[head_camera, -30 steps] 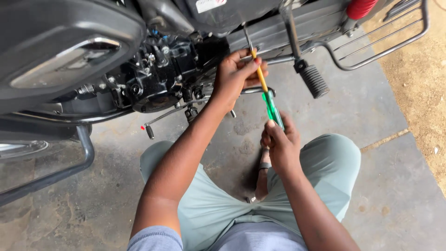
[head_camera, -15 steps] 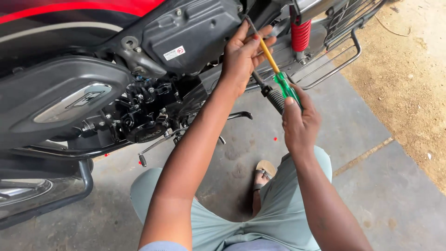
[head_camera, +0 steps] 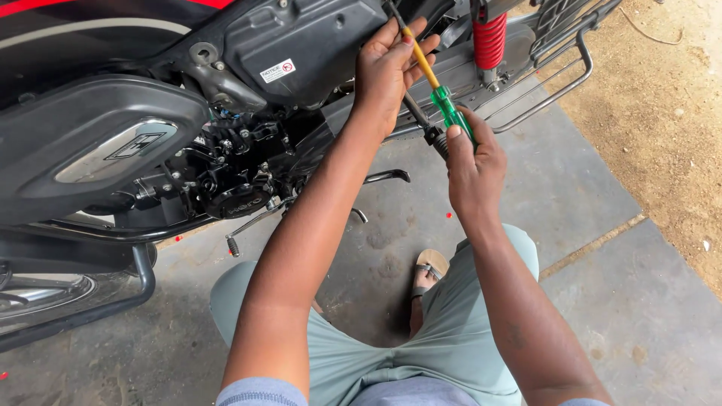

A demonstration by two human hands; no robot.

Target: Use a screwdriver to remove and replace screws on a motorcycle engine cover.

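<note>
The long screwdriver with a green translucent handle and a yellow-sleeved shaft (head_camera: 435, 89) slants up and to the left toward the black plastic side panel of the motorcycle (head_camera: 301, 45), its tip hidden among the left hand's fingers close against the panel's right edge. The right hand (head_camera: 472, 162) is wrapped around the green handle, fingers curled shut on it with the thumb laid along the top, a grip that seems meant to turn and push at once. The left hand (head_camera: 385, 68) is raised to the panel, its fingers pinching the yellow part of the shaft near the tip, apparently to steady and guide it. Just right of the hands stands the red coil-spring shock absorber (head_camera: 489, 39), with a grey metal guard rail (head_camera: 560, 86) beyond it. Lower left sits the black engine with its silver-trimmed cover (head_camera: 113, 146). The person crouches on the grey concrete floor (head_camera: 602, 301), a sandalled foot (head_camera: 427, 274) between the knees.
</note>
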